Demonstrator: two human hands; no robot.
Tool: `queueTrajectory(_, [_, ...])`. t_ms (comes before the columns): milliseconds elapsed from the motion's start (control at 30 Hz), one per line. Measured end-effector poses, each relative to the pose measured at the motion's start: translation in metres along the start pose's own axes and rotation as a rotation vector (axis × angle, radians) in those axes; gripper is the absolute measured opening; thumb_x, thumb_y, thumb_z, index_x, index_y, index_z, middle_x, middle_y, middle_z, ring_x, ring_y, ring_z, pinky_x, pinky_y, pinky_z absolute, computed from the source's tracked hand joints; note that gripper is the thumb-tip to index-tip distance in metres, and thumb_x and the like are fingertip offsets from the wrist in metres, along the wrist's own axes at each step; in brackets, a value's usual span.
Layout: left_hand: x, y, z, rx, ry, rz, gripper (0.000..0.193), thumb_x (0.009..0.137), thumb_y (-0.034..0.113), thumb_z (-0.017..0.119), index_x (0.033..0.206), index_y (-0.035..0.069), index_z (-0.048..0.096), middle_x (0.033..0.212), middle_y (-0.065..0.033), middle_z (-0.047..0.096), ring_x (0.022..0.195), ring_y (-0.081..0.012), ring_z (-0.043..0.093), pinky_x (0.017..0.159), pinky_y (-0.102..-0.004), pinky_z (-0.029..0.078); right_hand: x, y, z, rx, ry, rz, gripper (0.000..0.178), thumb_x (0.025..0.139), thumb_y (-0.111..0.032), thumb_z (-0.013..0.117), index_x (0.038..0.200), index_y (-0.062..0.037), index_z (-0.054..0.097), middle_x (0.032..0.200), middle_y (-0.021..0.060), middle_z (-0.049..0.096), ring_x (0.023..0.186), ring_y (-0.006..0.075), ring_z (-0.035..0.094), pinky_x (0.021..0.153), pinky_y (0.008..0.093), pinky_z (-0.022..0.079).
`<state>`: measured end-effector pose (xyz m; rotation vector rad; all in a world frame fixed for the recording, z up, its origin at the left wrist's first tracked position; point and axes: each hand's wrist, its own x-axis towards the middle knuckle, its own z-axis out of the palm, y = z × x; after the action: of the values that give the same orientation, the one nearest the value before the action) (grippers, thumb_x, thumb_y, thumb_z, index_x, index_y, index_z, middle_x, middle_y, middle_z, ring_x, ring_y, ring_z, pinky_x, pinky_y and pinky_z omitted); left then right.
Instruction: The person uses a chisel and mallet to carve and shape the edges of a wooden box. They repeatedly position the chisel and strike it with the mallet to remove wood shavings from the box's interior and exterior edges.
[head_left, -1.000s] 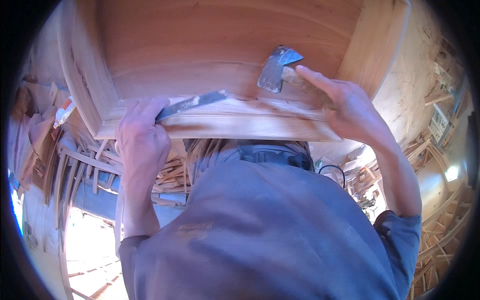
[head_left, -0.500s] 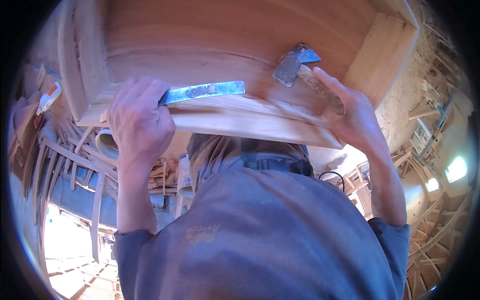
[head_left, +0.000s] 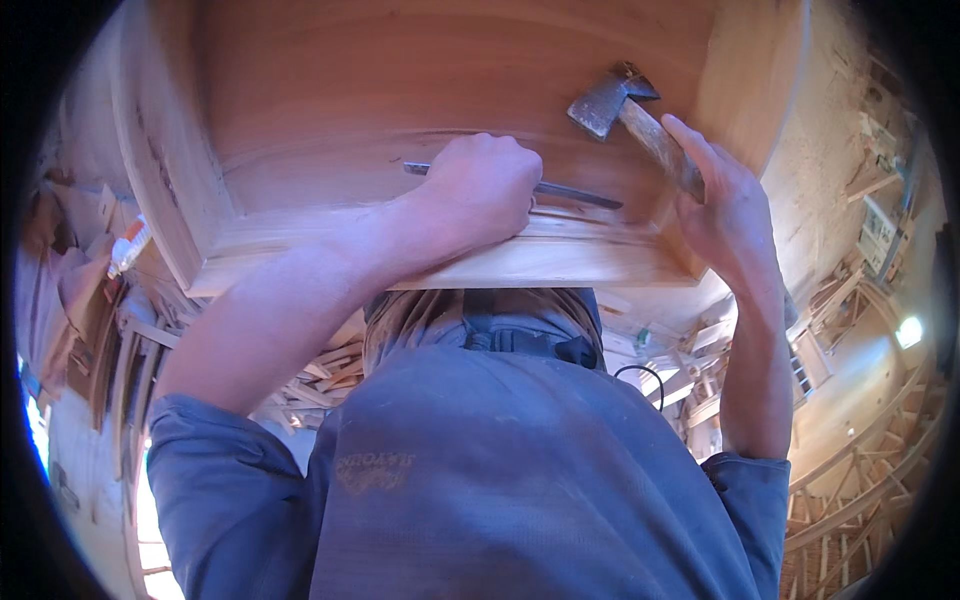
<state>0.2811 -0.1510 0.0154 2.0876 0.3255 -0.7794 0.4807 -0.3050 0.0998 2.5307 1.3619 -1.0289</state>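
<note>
My left hand (head_left: 480,190) is closed in a fist around a flat steel bar (head_left: 580,194), which sticks out on both sides of the fist. It is over the near edge of a wooden panel (head_left: 330,90) with a raised frame. Whether the bar touches the wood I cannot tell. My right hand (head_left: 728,205) grips the wooden handle of a small hatchet (head_left: 655,140), the index finger stretched along it. The hatchet's dark metal head (head_left: 605,105) is over the right part of the panel, pointing away from me.
The panel's near frame rail (head_left: 560,262) runs just in front of my body, and its left rail (head_left: 165,170) rises at the side. Wood offcuts (head_left: 335,370) lie below to the left. A white and orange tube (head_left: 128,248) is at the far left. Curved wooden pieces (head_left: 850,510) are at the lower right.
My left hand has moved right with the steel bar, from the left corner to the middle of the near rail. My right hand and the hatchet have shifted slightly right and away.
</note>
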Motion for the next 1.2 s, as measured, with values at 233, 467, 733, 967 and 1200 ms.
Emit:
queueTrajectory(233, [-0.001,-0.017,-0.01,0.159,0.15,-0.029,0.019,0.085,0.023,0.07,0.087,0.005,0.077,0.087,-0.0224,0.073,0.085,-0.0418,0.071,0.08,-0.0503,0.057,0.002,-0.003,0.005,0.101,0.092,0.034,0.07,0.078,0.009,0.06,0.142,-0.0175,0.061,0.112,0.0176,0.071,0.098,0.0343,0.069,0.087,0.0398,0.054])
queueTrajectory(467, [-0.098,-0.064,-0.057,0.245,0.679,-0.315,0.011,0.09,0.014,0.065,0.099,0.009,0.069,0.082,-0.0179,0.07,0.079,-0.0359,0.07,0.069,-0.0492,0.053,-0.014,-0.014,0.002,0.158,0.017,-0.053,0.068,0.079,0.01,0.061,0.141,-0.0164,0.063,0.101,0.017,0.069,0.09,0.035,0.068,0.083,0.0395,0.055])
queueTrajectory(733, [-0.149,-0.056,0.006,0.107,0.94,-0.249,0.029,0.076,-0.003,0.068,0.103,0.006,0.071,0.08,-0.012,0.068,0.071,-0.0318,0.066,0.064,-0.0417,0.05,-0.02,-0.06,0.02,-0.097,-0.106,-0.282,0.056,0.082,-0.003,0.073,0.136,-0.0192,0.067,0.088,0.0123,0.061,0.078,0.0345,0.065,0.07,0.0451,0.054])
queueTrajectory(967, [-0.149,-0.069,0.019,0.058,1.128,-0.215,0.03,0.071,-0.006,0.067,0.097,0.006,0.072,0.074,-0.0096,0.066,0.065,-0.0285,0.064,0.06,-0.0384,0.048,-0.018,-0.074,0.02,-0.11,0.017,-0.173,0.067,0.075,0.009,0.064,0.137,-0.0167,0.066,0.087,0.0132,0.06,0.079,0.0355,0.065,0.07,0.0452,0.054])
queueTrajectory(1200, [-0.149,-0.073,0.02,0.081,1.208,-0.208,0.03,0.069,-0.006,0.069,0.095,0.008,0.073,0.073,-0.0095,0.067,0.066,-0.0286,0.065,0.059,-0.0388,0.049,-0.017,-0.069,0.018,-0.16,-0.07,-0.229,0.07,0.074,0.009,0.064,0.14,-0.0146,0.063,0.087,0.0136,0.059,0.08,0.0357,0.064,0.069,0.0447,0.053])
